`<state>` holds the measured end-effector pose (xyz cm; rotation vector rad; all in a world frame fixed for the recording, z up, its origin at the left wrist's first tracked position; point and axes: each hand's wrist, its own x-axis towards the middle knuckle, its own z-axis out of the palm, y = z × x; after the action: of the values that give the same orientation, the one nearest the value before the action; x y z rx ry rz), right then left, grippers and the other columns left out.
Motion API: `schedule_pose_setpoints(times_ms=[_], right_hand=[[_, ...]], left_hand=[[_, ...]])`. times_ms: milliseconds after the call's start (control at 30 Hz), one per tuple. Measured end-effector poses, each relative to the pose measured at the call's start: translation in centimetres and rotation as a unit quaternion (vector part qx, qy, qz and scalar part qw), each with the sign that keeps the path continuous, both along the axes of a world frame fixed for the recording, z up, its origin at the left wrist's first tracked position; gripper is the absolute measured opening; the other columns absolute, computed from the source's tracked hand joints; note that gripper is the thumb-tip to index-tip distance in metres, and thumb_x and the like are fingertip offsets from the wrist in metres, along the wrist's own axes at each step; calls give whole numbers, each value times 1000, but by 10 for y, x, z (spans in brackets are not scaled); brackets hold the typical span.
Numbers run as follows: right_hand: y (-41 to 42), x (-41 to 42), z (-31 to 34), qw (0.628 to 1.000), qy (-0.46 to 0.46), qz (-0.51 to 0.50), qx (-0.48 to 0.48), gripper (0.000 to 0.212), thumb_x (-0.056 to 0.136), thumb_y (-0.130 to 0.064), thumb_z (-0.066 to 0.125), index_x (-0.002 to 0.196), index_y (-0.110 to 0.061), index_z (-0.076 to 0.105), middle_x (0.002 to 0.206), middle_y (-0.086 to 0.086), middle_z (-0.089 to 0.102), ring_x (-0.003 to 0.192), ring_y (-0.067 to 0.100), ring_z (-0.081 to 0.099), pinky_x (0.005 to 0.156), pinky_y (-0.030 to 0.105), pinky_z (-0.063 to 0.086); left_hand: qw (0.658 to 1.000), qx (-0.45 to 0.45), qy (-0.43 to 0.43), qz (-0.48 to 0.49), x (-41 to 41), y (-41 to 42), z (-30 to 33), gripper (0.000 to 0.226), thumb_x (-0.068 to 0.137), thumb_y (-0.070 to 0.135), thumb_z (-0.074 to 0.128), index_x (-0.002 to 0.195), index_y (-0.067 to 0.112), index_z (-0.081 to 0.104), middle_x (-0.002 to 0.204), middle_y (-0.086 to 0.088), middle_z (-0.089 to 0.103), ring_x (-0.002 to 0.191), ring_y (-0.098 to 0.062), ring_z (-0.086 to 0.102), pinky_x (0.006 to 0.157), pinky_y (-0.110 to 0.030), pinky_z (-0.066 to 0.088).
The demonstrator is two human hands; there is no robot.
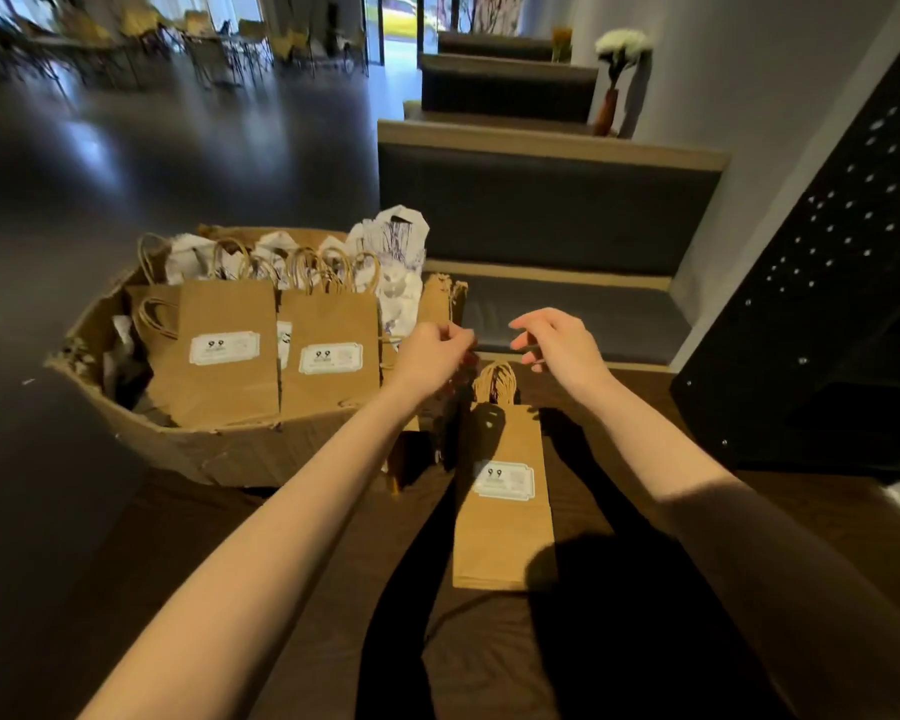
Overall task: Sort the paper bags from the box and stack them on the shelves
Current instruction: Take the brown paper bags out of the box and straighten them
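Note:
A torn cardboard box [219, 449] stands on the left. It holds upright brown paper bags [224, 350] with white labels and twisted handles, plus white printed bags [393, 241] at its back. A stack of narrow brown bags [505, 511] lies flat on the wooden platform between my legs, handles [495, 381] pointing away from me. My left hand [432, 356] hovers just left of those handles with its fingers curled; its fingertips face away, so a pinch cannot be made out. Above and right of the handles my right hand [557, 345] has relaxed fingers and holds nothing.
Padded steps with wooden edges [552, 148] rise ahead. A black perforated metal panel [842, 283] stands on the right. A vase of white flowers [619, 70] sits on an upper step. Dark floor and distant chairs lie to the left.

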<state>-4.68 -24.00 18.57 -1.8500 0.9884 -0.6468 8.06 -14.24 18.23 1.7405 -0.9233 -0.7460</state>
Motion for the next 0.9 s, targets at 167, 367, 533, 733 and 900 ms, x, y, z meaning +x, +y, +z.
schedule_pose_setpoints(times_ms=[167, 367, 533, 733, 900], right_hand=[[27, 56, 23, 1000, -8, 2, -23, 21, 99, -26, 41, 104, -19, 60, 88, -2, 62, 76, 9, 57, 69, 22, 46], [63, 132, 24, 999, 26, -3, -40, 25, 97, -28, 45, 98, -14, 65, 87, 1, 64, 81, 17, 60, 76, 32, 50], [80, 180, 8, 995, 74, -13, -70, 31, 98, -24, 45, 102, 0, 63, 99, 21, 64, 82, 30, 57, 75, 38, 47], [62, 216, -24, 979, 178, -21, -96, 29, 94, -28, 47, 119, -13, 54, 95, 1, 57, 85, 19, 54, 71, 34, 44], [48, 235, -45, 940, 322, -7, -111, 50, 93, -31, 47, 136, -9, 38, 137, 12, 40, 119, 30, 47, 94, 40, 44]], left_hand=[[999, -15, -42, 5, 74, 29, 27, 25, 96, 23, 46, 98, 4, 62, 80, -6, 65, 66, -17, 58, 55, -25, 43], [995, -7, -96, 19, 174, 67, 26, 22, 97, 28, 45, 97, 10, 60, 81, -3, 63, 69, -16, 58, 59, -25, 45], [992, 11, -124, 22, 236, 85, 11, 20, 96, 27, 45, 85, 15, 56, 82, -5, 62, 71, -17, 57, 62, -28, 46], [982, 66, -175, 38, 283, 93, -18, 10, 94, 23, 48, 89, 16, 53, 89, -6, 62, 80, -21, 57, 71, -32, 46], [958, 184, -216, 47, 303, 84, -43, 21, 94, 30, 51, 106, 13, 50, 104, -6, 59, 94, -24, 58, 84, -39, 51]])
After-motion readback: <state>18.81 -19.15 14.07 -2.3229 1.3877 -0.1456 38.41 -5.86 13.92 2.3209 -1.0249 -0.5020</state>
